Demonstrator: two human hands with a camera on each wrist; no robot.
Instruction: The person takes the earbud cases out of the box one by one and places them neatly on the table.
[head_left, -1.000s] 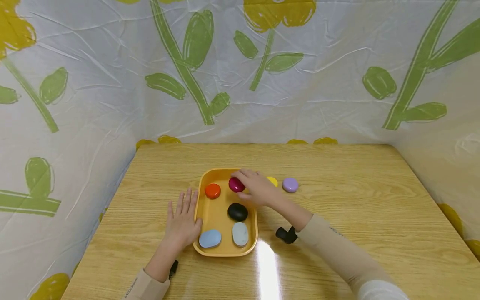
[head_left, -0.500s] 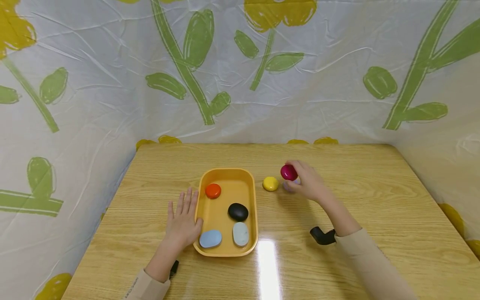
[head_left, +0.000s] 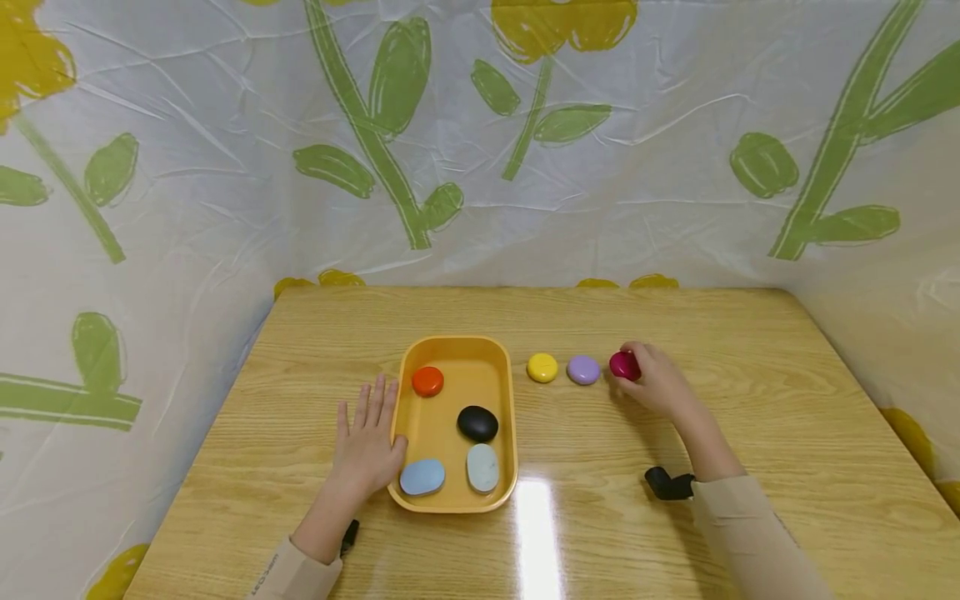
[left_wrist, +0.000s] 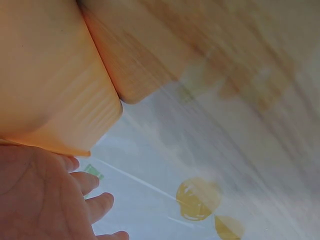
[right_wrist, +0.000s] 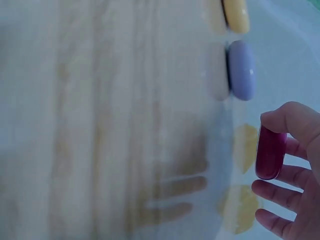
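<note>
Pinching a magenta stone [head_left: 622, 366] between thumb and fingers, the right hand [head_left: 657, 385] is positioned over the right part of the wooden table [head_left: 615, 317]; the right wrist view shows a narrow gap between the stone and the tabletop. To the left of this stone, and apart from it, lie a purple stone [head_left: 583, 370] and then a yellow stone [head_left: 542, 367], the three forming a roughly straight row. Farther left stands a yellow-orange tray [head_left: 453, 505] with rounded corners, containing four stones: a red-orange stone [head_left: 427, 382] at far left, a black stone [head_left: 477, 423] right of the middle, a pale grey stone [head_left: 482, 468] just nearer the wearer, and a light blue stone [head_left: 422, 477] at near left. The left hand [head_left: 367, 454] grasps nothing; its fingers are extended and spread along the tray's left side, the thumb at the rim. Beige sleeves [head_left: 757, 533] cover both forearms, and a black device [head_left: 667, 484] projects from the right wrist. Behind the table hangs a flower-patterned sheet [head_left: 600, 192].
</note>
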